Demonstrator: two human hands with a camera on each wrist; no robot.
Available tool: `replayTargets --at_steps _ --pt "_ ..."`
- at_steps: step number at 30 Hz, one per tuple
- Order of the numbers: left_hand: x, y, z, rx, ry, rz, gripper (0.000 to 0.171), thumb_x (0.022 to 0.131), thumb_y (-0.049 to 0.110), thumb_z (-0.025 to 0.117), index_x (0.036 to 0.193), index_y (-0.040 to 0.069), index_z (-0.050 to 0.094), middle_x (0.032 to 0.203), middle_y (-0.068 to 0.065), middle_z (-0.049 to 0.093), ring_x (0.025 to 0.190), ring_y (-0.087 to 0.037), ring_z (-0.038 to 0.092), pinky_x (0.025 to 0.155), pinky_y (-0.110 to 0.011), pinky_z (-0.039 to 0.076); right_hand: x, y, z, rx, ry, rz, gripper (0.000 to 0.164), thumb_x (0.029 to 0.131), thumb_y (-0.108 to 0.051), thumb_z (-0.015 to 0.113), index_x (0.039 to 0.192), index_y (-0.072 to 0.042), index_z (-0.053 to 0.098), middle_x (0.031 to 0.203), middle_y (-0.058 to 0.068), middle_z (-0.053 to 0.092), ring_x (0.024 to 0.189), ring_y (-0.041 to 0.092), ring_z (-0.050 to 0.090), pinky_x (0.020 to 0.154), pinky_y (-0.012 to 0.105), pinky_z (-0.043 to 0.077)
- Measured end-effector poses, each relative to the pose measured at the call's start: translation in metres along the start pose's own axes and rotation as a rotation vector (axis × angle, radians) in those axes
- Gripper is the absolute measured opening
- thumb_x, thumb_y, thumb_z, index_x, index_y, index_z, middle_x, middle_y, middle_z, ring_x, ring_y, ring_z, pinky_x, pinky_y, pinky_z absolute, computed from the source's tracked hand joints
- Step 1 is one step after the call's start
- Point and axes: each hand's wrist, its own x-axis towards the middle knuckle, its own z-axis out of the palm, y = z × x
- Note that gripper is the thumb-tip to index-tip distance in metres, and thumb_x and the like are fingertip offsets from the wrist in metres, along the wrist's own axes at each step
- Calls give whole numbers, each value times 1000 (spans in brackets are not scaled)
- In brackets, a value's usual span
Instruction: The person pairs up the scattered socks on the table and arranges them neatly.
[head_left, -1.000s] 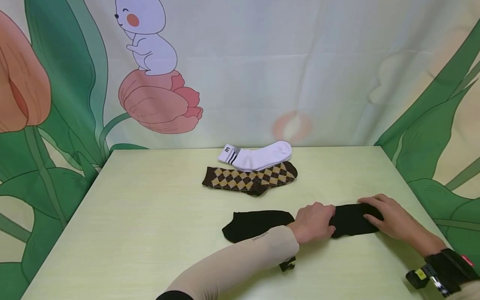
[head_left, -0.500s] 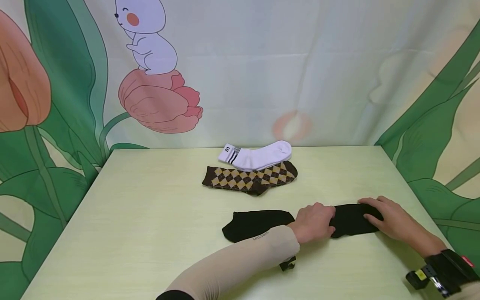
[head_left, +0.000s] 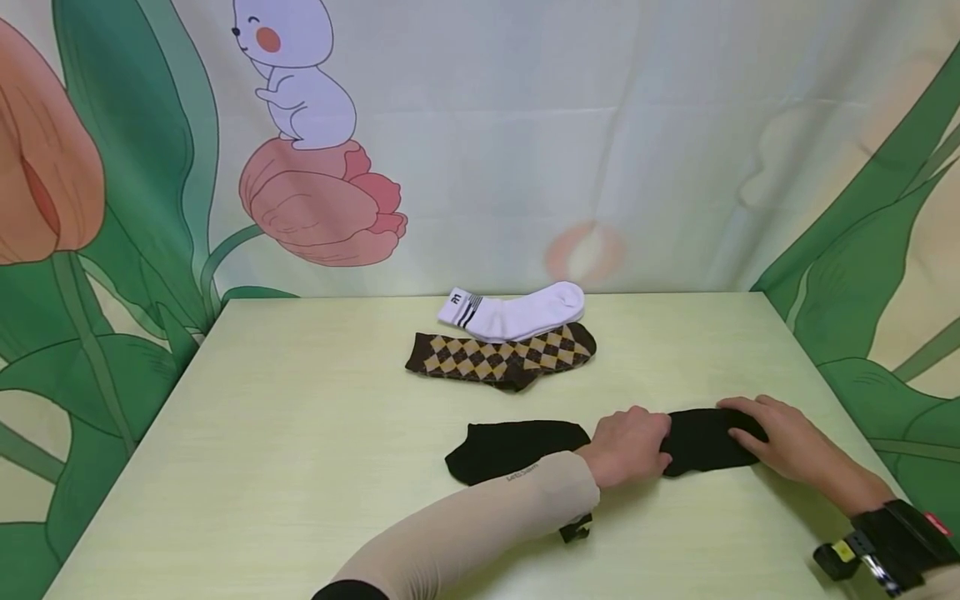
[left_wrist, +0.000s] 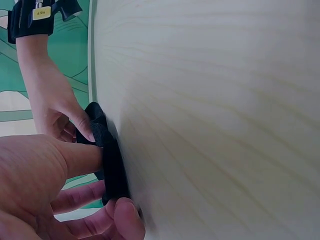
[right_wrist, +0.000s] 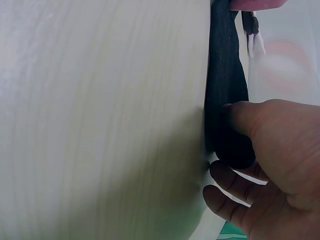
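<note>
A flat black sock (head_left: 705, 442) lies at the right of the table, between my two hands. My left hand (head_left: 626, 446) reaches across and grips its left end, with the thumb on the cloth and fingers around the edge in the left wrist view. At its rounded right end, my right hand (head_left: 783, 437) pinches the sock, thumb on top; in the right wrist view the black cloth (right_wrist: 227, 75) runs under that thumb. Another black piece, looking like an ankle sock (head_left: 517, 446), shows left of my left hand, partly behind the forearm. Whether the two pieces touch is hidden.
A brown and yellow argyle sock (head_left: 502, 358) lies farther back, its upper edge against a white sock (head_left: 513, 312) with black stripes. The pale table (head_left: 262, 442) ends at a printed curtain (head_left: 480, 150). My left sleeve (head_left: 480, 517) crosses the front of the table.
</note>
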Motion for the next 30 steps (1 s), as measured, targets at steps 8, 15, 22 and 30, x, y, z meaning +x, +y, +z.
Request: replayTargets --at_steps 8,15,22,30 --pt "0 0 0 7 -4 -5 13 96 33 72 96 21 66 84 9 64 68 -7 54 53 -28 44 1 0 0 0 -9 2 42 90 -6 76 129 0 63 106 17 67 95 37 66 80 54 53" --pt "1 -1 0 10 8 -3 9 90 18 76 89 21 67 83 8 65 68 -8 54 52 -29 45 1 2 0 -6 5 -19 39 91 -1 73 129 1 64 109 20 68 98 40 67 81 55 54" --pt "2 -2 1 -16 10 -3 14 89 15 75 81 21 66 78 10 62 66 -8 53 50 -28 44 0 5 -3 -31 78 -93 40 86 7 73 125 2 65 109 21 69 98 42 68 80 56 55" --pt "0 -6 -2 -38 12 -3 18 92 12 70 77 20 63 76 8 60 64 -10 51 48 -28 42 1 4 -3 -48 131 -153 44 80 15 76 122 2 67 112 20 71 100 41 70 80 54 56"
